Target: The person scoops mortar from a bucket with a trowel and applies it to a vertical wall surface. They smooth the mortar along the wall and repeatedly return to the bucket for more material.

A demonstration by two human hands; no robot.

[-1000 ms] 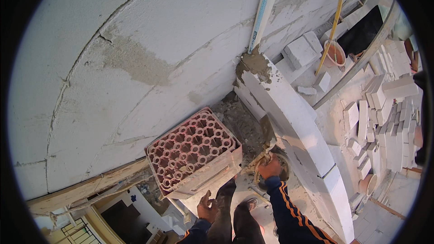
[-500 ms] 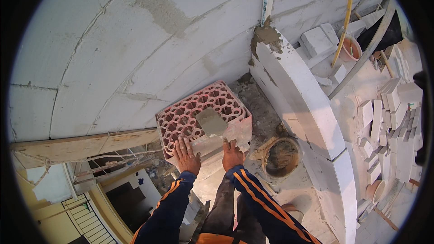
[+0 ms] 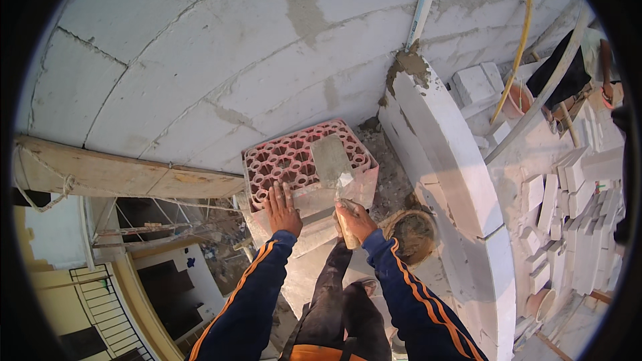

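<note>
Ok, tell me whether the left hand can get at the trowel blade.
Probably yes: the left hand lies open at the near edge of the bottle crate, left of the trowel blade, with nothing visible between; the right hand holds only the handle.

Crate [image 3: 311,202]: pinkish-red plastic, heavily dusted and smeared grey-white, the near wall palest. Upper face is a lattice of round rings, turned up. Sits near the middle of the view, slightly toward 7 o'clock, long sides running roughly from 8 to 2 o'clock.

Trowel [image 3: 332,162]: broad, flat grey blade, dull surface, white patch at the heel; glare or residue cannot be told. Blade points toward 12 o'clock over the crate's 2 o'clock part, contact undetermined. Tan handle [image 3: 348,234] extends toward 6 o'clock.
</note>
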